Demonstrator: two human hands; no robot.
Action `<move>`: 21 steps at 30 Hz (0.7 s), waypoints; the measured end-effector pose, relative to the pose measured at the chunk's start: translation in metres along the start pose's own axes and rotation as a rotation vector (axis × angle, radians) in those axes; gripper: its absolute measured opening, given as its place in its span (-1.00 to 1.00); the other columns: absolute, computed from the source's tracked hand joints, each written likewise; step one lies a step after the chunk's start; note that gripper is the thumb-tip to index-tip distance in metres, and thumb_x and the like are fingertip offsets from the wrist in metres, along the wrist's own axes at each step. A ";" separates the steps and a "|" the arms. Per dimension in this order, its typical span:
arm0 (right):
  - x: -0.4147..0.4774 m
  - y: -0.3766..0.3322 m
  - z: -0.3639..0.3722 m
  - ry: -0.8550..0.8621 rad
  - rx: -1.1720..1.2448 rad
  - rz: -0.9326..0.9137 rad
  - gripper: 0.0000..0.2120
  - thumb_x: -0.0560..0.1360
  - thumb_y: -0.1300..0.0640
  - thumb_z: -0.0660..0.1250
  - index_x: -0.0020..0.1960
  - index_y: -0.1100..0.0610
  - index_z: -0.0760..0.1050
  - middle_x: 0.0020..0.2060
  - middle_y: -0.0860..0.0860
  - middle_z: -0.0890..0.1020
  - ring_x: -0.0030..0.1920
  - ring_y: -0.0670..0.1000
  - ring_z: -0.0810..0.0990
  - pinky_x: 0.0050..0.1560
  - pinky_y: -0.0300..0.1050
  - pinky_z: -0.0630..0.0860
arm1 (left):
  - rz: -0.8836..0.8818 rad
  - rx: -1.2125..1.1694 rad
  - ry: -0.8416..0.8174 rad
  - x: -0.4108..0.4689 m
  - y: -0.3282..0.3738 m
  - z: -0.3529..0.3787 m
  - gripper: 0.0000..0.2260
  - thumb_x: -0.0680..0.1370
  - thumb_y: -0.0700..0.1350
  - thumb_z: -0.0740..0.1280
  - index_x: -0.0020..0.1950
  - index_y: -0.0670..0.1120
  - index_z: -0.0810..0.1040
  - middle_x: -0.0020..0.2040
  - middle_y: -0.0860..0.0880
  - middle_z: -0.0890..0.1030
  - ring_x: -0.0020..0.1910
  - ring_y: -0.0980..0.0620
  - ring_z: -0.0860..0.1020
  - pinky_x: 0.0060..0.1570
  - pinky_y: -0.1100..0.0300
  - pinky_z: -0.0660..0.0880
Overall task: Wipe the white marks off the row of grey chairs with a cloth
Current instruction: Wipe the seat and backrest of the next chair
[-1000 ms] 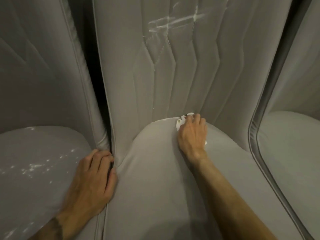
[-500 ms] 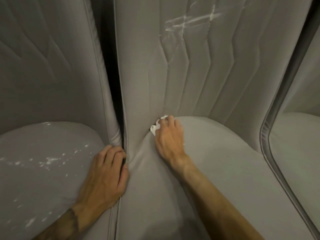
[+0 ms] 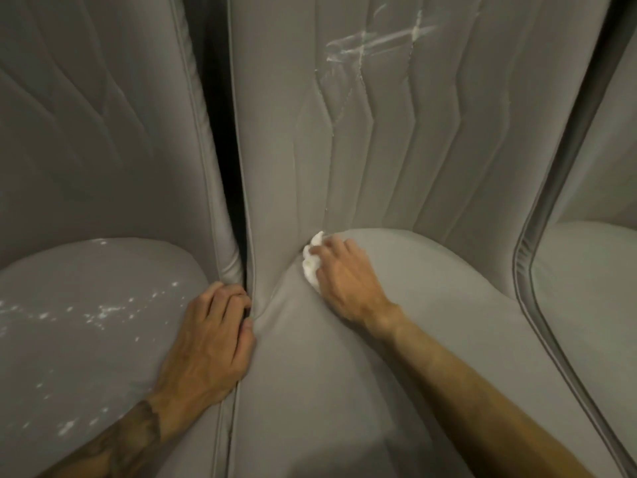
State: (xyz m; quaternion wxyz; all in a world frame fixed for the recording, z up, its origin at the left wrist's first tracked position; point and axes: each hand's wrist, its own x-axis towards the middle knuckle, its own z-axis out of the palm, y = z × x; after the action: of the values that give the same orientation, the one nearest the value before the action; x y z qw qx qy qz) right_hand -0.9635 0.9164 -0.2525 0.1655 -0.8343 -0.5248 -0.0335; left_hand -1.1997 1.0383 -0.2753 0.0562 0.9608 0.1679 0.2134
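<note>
Three grey chairs stood side by side. My middle chair (image 3: pixel 396 357) bore white streaks (image 3: pixel 375 41) on its back; the left seat (image 3: pixel 86 305) was speckled white.

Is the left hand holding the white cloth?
No, the cloth is under the right hand; the left hand rests bare between the seats.

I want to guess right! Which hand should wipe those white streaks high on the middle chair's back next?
Probably the right hand: it holds the white cloth low against that backrest, below the streaks. The left hand holds no cloth, resting at the gap between seats.
</note>
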 end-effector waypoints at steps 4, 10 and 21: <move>0.022 0.034 -0.010 -0.027 -0.188 0.282 -0.65 0.66 0.06 0.04 0.38 0.00 0.42 0.33 0.01 0.48 0.22 0.15 0.46 0.23 0.04 0.37 | 0.004 -0.011 0.017 0.005 0.001 0.004 -0.78 0.60 -0.11 0.22 0.15 -0.17 0.55 0.21 -0.16 0.53 0.26 -0.29 0.50 0.30 -0.10 0.39; -0.016 -0.046 0.007 -0.085 0.121 -0.031 -0.60 0.58 0.00 0.01 0.28 0.07 0.48 0.20 0.07 0.47 0.02 0.13 0.40 0.08 0.06 0.39 | 0.004 0.009 0.013 0.001 -0.001 0.004 -0.77 0.61 -0.11 0.21 0.14 -0.20 0.56 0.20 -0.18 0.54 0.25 -0.29 0.50 0.28 -0.09 0.39; -0.066 0.114 -0.057 0.154 -0.282 0.591 -0.70 0.64 0.09 0.18 0.32 0.07 0.53 0.05 0.23 0.51 0.02 0.29 0.46 0.04 0.15 0.42 | 0.044 0.020 0.018 0.000 -0.005 0.011 -0.74 0.67 -0.10 0.16 0.17 -0.23 0.54 0.21 -0.23 0.52 0.25 -0.34 0.50 0.29 -0.16 0.37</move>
State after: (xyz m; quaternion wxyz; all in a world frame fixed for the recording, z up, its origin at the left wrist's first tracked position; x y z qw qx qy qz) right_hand -0.8848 0.7971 -0.2417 0.0899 -0.9601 -0.2365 -0.1193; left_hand -1.1962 1.0423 -0.2855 0.0405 0.9628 0.1495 0.2214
